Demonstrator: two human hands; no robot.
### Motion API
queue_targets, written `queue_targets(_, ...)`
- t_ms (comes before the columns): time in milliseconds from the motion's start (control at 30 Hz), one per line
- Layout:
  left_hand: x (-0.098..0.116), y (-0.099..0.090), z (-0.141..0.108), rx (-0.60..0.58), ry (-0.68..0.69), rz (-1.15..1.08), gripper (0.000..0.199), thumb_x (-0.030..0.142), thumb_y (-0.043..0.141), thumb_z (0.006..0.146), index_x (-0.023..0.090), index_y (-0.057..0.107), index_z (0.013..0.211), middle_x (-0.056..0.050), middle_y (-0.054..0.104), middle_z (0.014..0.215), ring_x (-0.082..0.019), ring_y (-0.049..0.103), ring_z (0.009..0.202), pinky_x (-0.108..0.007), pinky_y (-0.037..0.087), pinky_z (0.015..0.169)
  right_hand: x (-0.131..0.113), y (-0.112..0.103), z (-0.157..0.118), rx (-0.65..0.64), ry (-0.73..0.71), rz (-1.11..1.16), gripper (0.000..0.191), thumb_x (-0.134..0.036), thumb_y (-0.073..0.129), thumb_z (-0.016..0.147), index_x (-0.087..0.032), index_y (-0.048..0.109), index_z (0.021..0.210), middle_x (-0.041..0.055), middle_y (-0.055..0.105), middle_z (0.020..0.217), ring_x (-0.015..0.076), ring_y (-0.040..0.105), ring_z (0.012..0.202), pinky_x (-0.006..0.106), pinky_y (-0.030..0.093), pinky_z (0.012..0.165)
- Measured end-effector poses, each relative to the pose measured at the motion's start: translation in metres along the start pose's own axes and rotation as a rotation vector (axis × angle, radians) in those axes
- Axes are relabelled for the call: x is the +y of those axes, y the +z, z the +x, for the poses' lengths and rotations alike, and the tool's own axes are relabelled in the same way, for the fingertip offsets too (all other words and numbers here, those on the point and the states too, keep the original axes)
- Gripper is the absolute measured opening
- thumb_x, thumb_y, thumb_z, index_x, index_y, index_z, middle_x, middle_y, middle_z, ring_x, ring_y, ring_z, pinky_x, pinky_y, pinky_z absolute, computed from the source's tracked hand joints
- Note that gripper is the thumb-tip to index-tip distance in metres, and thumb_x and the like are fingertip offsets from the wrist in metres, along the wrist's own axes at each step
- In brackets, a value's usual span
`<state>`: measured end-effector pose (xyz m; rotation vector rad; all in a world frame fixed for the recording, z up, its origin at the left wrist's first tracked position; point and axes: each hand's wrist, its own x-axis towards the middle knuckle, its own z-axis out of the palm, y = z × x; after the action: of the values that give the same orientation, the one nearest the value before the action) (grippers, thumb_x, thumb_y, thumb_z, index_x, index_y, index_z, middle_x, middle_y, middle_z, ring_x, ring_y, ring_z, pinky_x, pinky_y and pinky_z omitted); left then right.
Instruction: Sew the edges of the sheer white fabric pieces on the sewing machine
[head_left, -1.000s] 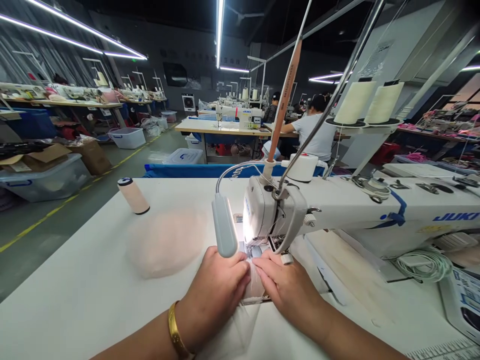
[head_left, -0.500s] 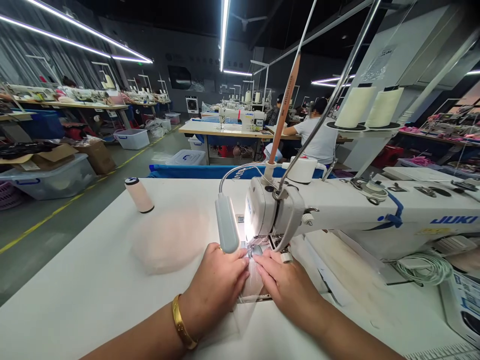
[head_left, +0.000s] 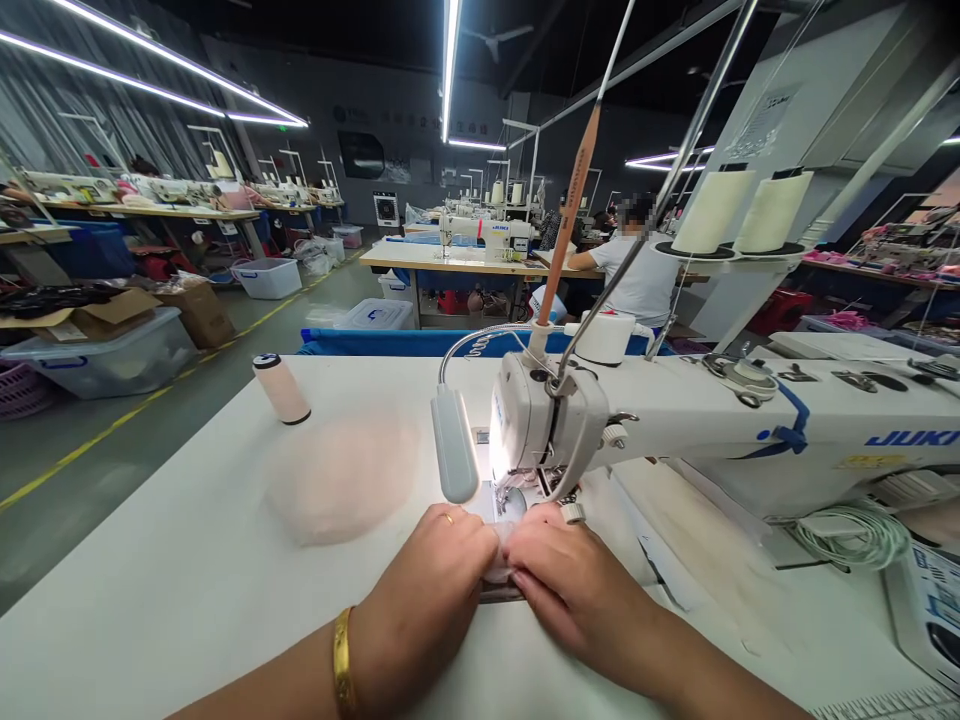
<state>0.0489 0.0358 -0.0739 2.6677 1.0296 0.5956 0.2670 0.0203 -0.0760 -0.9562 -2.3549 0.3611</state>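
Observation:
A white sewing machine [head_left: 525, 415] has its needle area lit by a grey lamp [head_left: 454, 447]. Just in front of its presser foot, my left hand [head_left: 439, 570] pinches sheer pale fabric [head_left: 498, 568], fingers curled. My right hand [head_left: 574, 575] grips the same fabric from the right, close beside the left. The fingertips and part of the fabric are hidden beneath the hands. Farther left on the white table [head_left: 187, 560] lies a round heap of sheer pink fabric [head_left: 345, 480].
A pink thread cone [head_left: 281, 388] stands at the table's back left. Right of the needle lie pale fabric [head_left: 697, 520] and a coiled green cord [head_left: 847, 535]. A person in a white shirt [head_left: 637, 275] sits beyond the machine.
Both hands have drawn back slightly from the presser foot, and their fingers have curled in on the fabric. More of the metal plate by the foot now shows.

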Motion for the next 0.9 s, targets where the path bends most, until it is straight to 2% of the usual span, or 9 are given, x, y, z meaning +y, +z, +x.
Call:
queue_targets(100, -0.008, 0.007, 0.011, 0.053, -0.079, -0.151, 0.015, 0.011, 0.043, 0.085, 0.023, 0.039, 0.077, -0.002, 0.056, 0.075, -0.019, 0.047, 0.064, -0.032, 0.038, 0.060, 0.003, 0.004, 0.000, 0.079, 0.042, 0.070, 0.023, -0.014, 0.042, 0.105, -0.024, 0.060, 0.096, 0.0027, 0.070, 0.087, 0.0203, 0.063, 0.080, 0.036, 0.049, 0.077)
queue_targets(200, -0.011, 0.007, 0.020, 0.042, -0.147, -0.265, 0.017, 0.012, 0.049, 0.075, 0.023, 0.049, 0.089, -0.002, 0.062, 0.084, -0.020, 0.054, 0.072, -0.030, 0.042, 0.063, 0.002, 0.005, 0.000, 0.176, 0.145, 0.092, 0.020, -0.017, 0.044, 0.107, -0.026, 0.063, 0.104, 0.0020, 0.073, 0.091, 0.0211, 0.066, 0.084, 0.037, 0.050, 0.082)
queue_targets(300, -0.014, 0.005, 0.024, 0.023, -0.159, -0.288, 0.017, 0.009, 0.051, 0.071, 0.021, 0.055, 0.082, -0.002, 0.062, 0.082, -0.019, 0.055, 0.074, -0.029, 0.042, 0.064, 0.000, 0.005, 0.003, 0.209, 0.248, 0.158, 0.020, -0.023, 0.046, 0.108, -0.027, 0.064, 0.102, 0.0001, 0.074, 0.094, 0.0202, 0.067, 0.086, 0.035, 0.049, 0.079)
queue_targets(367, -0.015, 0.003, 0.026, 0.002, -0.166, -0.293, 0.016, 0.006, 0.050, 0.073, 0.020, 0.058, 0.075, -0.001, 0.059, 0.079, -0.018, 0.054, 0.073, -0.027, 0.041, 0.063, -0.002, 0.006, 0.005, 0.197, 0.296, 0.215, 0.021, -0.026, 0.046, 0.109, -0.027, 0.065, 0.100, -0.0004, 0.074, 0.094, 0.0196, 0.068, 0.086, 0.033, 0.048, 0.075)
queue_targets(467, -0.015, -0.003, 0.028, -0.022, -0.149, -0.293, 0.020, 0.008, 0.050, 0.083, 0.019, 0.061, 0.070, -0.001, 0.058, 0.077, -0.017, 0.055, 0.073, -0.025, 0.041, 0.063, -0.003, 0.006, 0.005, 0.183, 0.316, 0.238, 0.022, -0.026, 0.045, 0.109, -0.027, 0.064, 0.099, -0.0004, 0.074, 0.093, 0.0193, 0.067, 0.085, 0.032, 0.047, 0.073)
queue_targets(567, -0.012, -0.005, 0.026, 0.033, -0.022, -0.221, 0.029, 0.012, 0.049, 0.093, 0.018, 0.064, 0.069, -0.003, 0.056, 0.078, -0.016, 0.052, 0.070, -0.026, 0.038, 0.062, -0.001, 0.003, 0.003, 0.147, 0.256, 0.166, 0.022, -0.023, 0.042, 0.109, -0.025, 0.061, 0.097, 0.0000, 0.069, 0.086, 0.0191, 0.063, 0.079, 0.033, 0.045, 0.074)
queue_targets(667, -0.008, -0.002, 0.019, 0.098, 0.111, -0.064, 0.029, 0.010, 0.051, 0.091, 0.019, 0.067, 0.070, -0.004, 0.057, 0.079, -0.018, 0.050, 0.073, -0.029, 0.033, 0.061, 0.001, -0.004, -0.001, -0.016, 0.067, 0.009, 0.023, -0.018, 0.041, 0.106, -0.023, 0.054, 0.087, 0.0006, 0.063, 0.079, 0.0197, 0.056, 0.074, 0.033, 0.040, 0.069)
queue_targets(733, -0.007, 0.001, 0.012, 0.106, 0.153, -0.012, 0.027, 0.005, 0.051, 0.089, 0.018, 0.066, 0.071, -0.004, 0.062, 0.082, -0.019, 0.051, 0.075, -0.031, 0.035, 0.064, 0.001, -0.009, -0.003, -0.124, -0.022, -0.079, 0.023, -0.014, 0.042, 0.103, -0.023, 0.049, 0.083, 0.0010, 0.061, 0.080, 0.0200, 0.054, 0.075, 0.033, 0.037, 0.068)
queue_targets(900, -0.005, 0.003, 0.001, 0.068, 0.197, -0.021, 0.024, -0.002, 0.051, 0.087, 0.017, 0.061, 0.076, -0.002, 0.070, 0.088, -0.019, 0.058, 0.078, -0.034, 0.043, 0.073, -0.001, -0.015, -0.004, -0.202, -0.024, -0.146, 0.022, -0.009, 0.044, 0.098, -0.022, 0.045, 0.081, 0.0002, 0.060, 0.080, 0.0196, 0.052, 0.077, 0.032, 0.034, 0.067)
